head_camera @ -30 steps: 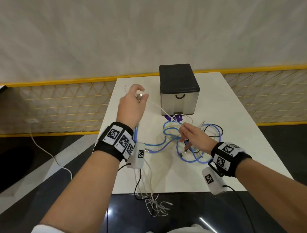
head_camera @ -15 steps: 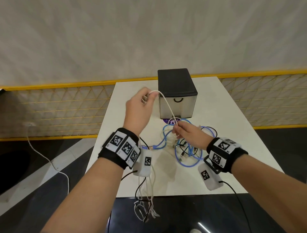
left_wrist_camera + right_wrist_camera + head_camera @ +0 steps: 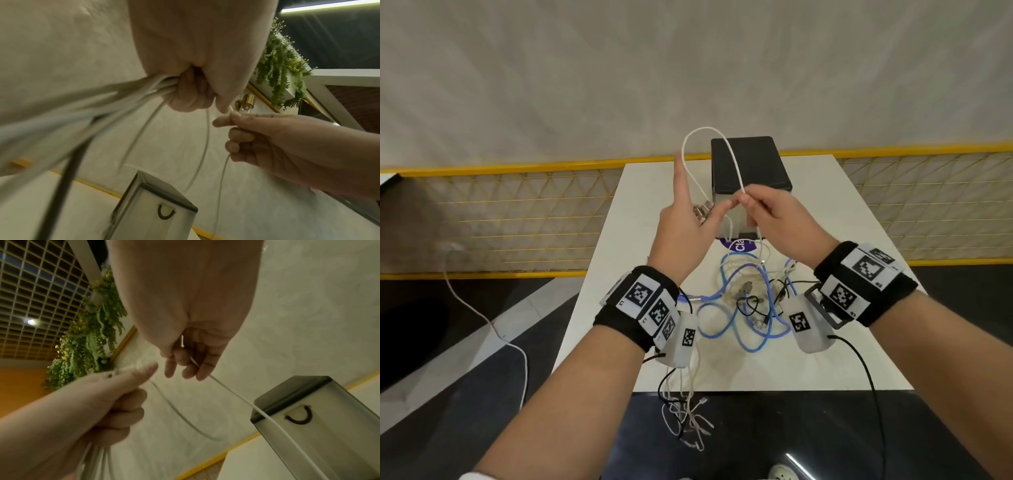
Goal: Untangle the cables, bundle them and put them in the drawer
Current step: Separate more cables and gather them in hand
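- Our left hand (image 3: 681,222) is raised in front of the drawer box (image 3: 750,164), index finger pointing straight up, the other fingers curled round gathered turns of a white cable (image 3: 732,161); a metal plug shows at the palm.
- The cable arcs in a loop above the left hand, in front of the box top. It looks as if we are using that hand as a form to coil around.
- Our right hand (image 3: 774,219), just beside the left and nearly touching its thumb, pinches the same cable between thumb and fingertips, the other fingers loosely bent, apparently feeding the next turn.
- From the right hand the cable drops to the tangle (image 3: 750,301) of blue, black and pale cables lying on the white table (image 3: 859,325) in front of the box.
- The box drawer is closed, its dark handle (image 3: 165,212) untouched, so bundling is probably at an early stage.
- More cables hang off the table edge nearest us.
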